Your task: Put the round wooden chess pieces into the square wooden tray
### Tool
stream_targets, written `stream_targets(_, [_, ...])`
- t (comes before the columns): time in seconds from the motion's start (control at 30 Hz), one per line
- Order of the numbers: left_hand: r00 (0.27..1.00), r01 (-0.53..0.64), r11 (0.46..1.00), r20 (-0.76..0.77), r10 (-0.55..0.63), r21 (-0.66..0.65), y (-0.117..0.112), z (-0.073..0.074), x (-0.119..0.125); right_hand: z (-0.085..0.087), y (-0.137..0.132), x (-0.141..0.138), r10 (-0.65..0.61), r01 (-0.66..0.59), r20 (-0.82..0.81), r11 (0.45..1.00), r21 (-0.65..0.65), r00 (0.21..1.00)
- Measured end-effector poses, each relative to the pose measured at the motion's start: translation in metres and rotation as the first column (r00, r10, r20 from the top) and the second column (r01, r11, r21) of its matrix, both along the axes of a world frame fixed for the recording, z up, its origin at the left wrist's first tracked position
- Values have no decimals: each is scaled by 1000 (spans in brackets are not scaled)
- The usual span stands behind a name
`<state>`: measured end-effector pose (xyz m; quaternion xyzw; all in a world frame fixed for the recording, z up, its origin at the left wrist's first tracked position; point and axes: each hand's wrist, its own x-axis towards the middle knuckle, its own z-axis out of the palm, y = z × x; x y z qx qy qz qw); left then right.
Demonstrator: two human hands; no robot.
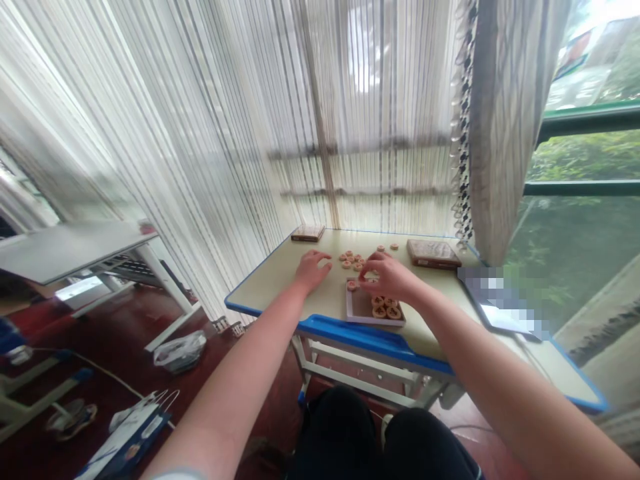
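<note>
On the desk in front of me lies a shallow open box (359, 308), with several round wooden Chinese chess pieces (379, 311) grouped in its right part and one piece (352, 285) in its far left corner. My right hand (387, 277) is over the far side of the box, its fingers pinched together on a Chinese chess piece that they mostly cover. To the left, my left hand (313, 269) hovers low by the desk top, fingers apart and holding nothing. Loose pieces (350, 258) lie in a cluster between the hands, just beyond the box.
Two more pieces (387, 247) lie near the far edge. A flat brown box (433, 253) is at the back right, another box (308, 232) at the back left. A tablet-like device (500, 313) rests on the right. Striped curtains (380, 133) hang behind the desk (265, 280).
</note>
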<state>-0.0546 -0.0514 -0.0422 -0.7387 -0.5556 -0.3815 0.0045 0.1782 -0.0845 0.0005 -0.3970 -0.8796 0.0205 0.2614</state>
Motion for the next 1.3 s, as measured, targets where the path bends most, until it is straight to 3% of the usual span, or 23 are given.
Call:
stream_targets(0.1, [998,40,999,-58,-39,18,2,-1,5,-1,-11,-11,30,-36,99,997,68,995])
stream_targets(0.17, [990,79,995,-116,-85,-54,4,0,9,-2,-14,-16,28,-42,149,995,91,988])
stream_targets(0.33, [983,24,992,-180,-47,-126,8,-1,9,-4,-13,-18,56,-73,240,995,63,969])
stream_targets(0.5, [972,53,992,-222,-77,-111,7,1,10,-4,-14,-20,36,-51,244,997,58,969])
stream_targets(1.3, [985,84,991,-141,-98,-106,7,1,11,-8,-13,-23,26,-35,193,998,43,981])
